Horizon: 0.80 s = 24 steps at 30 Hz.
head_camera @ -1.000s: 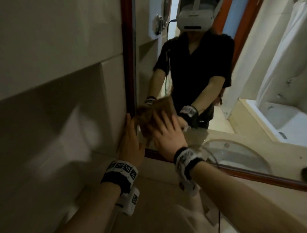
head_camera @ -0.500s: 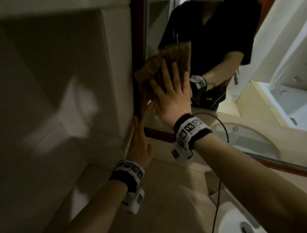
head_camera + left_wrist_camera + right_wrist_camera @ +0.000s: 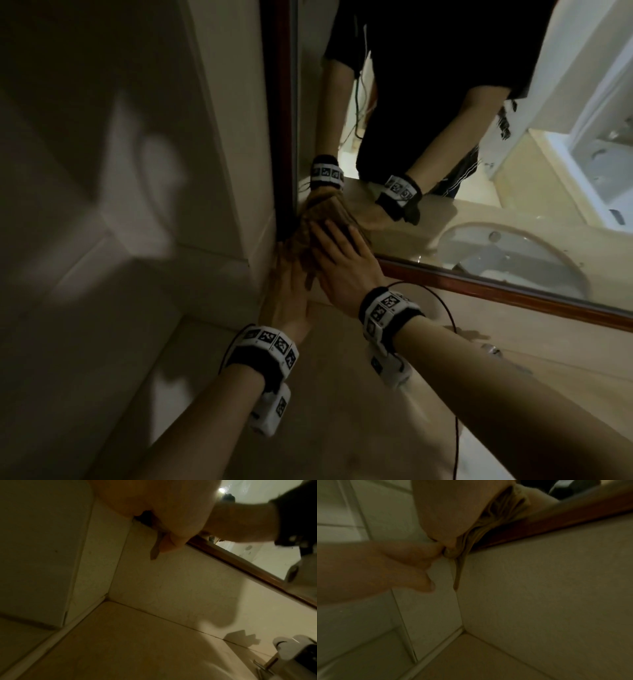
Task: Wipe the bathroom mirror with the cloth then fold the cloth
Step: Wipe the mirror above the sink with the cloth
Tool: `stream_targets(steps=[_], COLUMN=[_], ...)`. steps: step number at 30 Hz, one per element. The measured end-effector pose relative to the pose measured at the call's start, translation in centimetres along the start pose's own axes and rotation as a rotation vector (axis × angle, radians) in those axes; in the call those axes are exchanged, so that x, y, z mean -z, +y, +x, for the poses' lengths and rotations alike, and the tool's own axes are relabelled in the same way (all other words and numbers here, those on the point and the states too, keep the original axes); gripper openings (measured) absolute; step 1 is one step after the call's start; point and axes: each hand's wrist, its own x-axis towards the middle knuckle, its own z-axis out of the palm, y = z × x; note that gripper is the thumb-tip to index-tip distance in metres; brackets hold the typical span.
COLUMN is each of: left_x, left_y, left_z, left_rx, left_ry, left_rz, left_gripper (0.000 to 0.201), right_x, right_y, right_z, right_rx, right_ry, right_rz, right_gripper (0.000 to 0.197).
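Right hand [image 3: 346, 270] is pressing the cloth [image 3: 301, 246] flat-fingered into the mirror [image 3: 445, 219] corner at 7 o'clock. Left hand [image 3: 287, 301] is pinching the cloth's hanging edge.

The cloth [image 3: 310, 236] is brown, ribbed and crumpled, pressed flat against the bottom left corner of the mirror [image 3: 428, 192], where it overlaps the dark red-brown wooden frame [image 3: 507, 293] and spills a little onto the pale wall below. From the right wrist view a narrow tail of the cloth [image 3: 458, 573] hangs straight down past the frame's lower edge, and the bunched folds above it look tan. The mirror hangs upright on the wall, its glass reflecting a round basin and a dark-shirted figure.
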Motion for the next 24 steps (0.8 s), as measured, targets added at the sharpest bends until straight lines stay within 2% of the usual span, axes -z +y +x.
stream_targets(steps=[4, 8, 14, 18, 22, 24], left_x=[0.2, 0.2, -1.2, -1.9, -1.7, -1.6], left_y=[1.9, 2.6, 2.7, 2.7, 2.1, 1.4], left_z=[-0.3, -0.3, 0.0, 0.3, 0.6, 0.7], left_rx=[0.03, 0.071, -0.133, -0.118, -0.114, -0.101], left_ry=[0.017, 0.039, -0.033, -0.042, -0.11, -0.128], left_rz=[0.088, 0.081, 0.167, 0.233, 0.342, 0.383], left_gripper=[0.087, 0.087, 0.105, 0.098, 0.079, 0.078], right_x=[0.5, -0.6, -0.9, -1.3, -1.7, -1.7], right_y=[0.2, 1.9, 6.3, 4.7, 1.4, 0.9], right_z=[-0.2, -3.5, -8.3, -7.0, -3.3, -2.5], right_rx=[0.013, -0.02, -0.041, -0.06, -0.01, -0.002], right_ry=[-0.014, -0.036, -0.114, -0.102, -0.037, -0.019], right_rz=[-0.005, -0.013, -0.102, -0.077, -0.014, 0.004], right_gripper=[0.063, 0.064, 0.073, 0.072, 0.069, 0.069])
